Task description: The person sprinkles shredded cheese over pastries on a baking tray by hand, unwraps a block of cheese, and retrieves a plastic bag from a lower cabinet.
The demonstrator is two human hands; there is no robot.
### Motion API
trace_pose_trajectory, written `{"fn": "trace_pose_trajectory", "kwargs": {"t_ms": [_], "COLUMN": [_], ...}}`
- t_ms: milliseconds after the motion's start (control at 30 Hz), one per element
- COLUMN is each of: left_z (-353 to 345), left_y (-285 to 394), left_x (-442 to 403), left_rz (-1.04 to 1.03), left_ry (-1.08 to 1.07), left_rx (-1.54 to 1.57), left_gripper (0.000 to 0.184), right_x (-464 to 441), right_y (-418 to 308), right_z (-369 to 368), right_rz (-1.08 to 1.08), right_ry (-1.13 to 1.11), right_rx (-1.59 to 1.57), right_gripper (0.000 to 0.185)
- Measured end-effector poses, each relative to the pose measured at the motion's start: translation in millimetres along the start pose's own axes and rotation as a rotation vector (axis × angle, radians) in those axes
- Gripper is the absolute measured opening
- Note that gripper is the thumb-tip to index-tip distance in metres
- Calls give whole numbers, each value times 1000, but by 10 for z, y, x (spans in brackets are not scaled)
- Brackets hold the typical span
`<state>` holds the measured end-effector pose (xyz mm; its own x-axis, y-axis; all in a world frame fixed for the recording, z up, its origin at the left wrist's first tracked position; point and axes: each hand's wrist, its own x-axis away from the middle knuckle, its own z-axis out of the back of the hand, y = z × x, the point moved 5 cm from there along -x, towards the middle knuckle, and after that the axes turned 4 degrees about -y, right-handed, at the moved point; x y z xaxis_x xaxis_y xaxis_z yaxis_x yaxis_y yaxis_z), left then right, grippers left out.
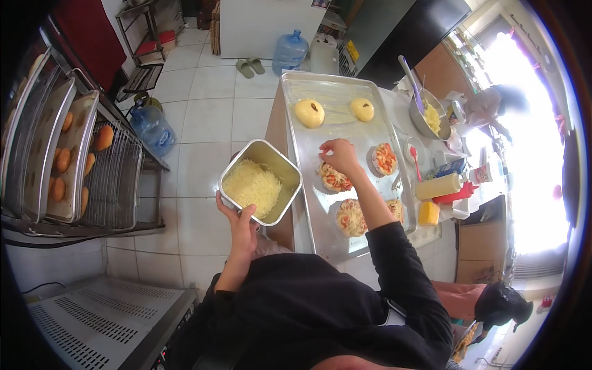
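Observation:
My left hand [242, 229] grips the near rim of a square metal container [288, 179] holding shredded cheese [253, 186]. Over the large metal tray [336, 92], my right hand [337, 154] is closed, its fingertips pinched together just above a topped round bread [333, 179]; what they hold is too small to make out. Another bread with red topping [384, 159] sits to its right. Closer to me are a cheese-covered bread [352, 218] and one partly behind my right forearm [394, 211]. Two glossy yellow dough rounds [309, 113] [362, 110] lie at the far end.
Right of the tray stand a bowl [425, 120] with a purple-handled spatula, a squeeze bottle [439, 186] and a yellow block [428, 214]. A rack [117, 191] of baked breads is at left. Two other people are at the right. Water jugs [290, 52] stand on the floor.

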<state>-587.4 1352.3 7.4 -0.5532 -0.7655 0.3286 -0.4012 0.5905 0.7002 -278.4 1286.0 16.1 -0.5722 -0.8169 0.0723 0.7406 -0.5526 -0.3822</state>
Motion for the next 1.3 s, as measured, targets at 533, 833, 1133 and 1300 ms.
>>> {"fn": "trace_pose_trajectory", "kwargs": {"t_ms": [533,833,1133,1300], "left_z": [78,64,108,121], "left_y": [144,140,142,149], "left_x": [-78,-141,-140,-163], "left_rz": [-86,-73,-84,-88], "left_ry": [38,37,48,51], "left_rx": [41,45,51,48], "left_gripper": [89,90,90,89], "right_x": [-539,-607,-699,-493], "right_y": [332,455,628,109], "right_z": [-287,-242,-365,-417], "right_rz": [-245,-276,-406,-185], "right_ry": [-84,-137,-180,-372], "right_rx": [-19,39,269,346], "right_gripper": [9,13,12,15]}}
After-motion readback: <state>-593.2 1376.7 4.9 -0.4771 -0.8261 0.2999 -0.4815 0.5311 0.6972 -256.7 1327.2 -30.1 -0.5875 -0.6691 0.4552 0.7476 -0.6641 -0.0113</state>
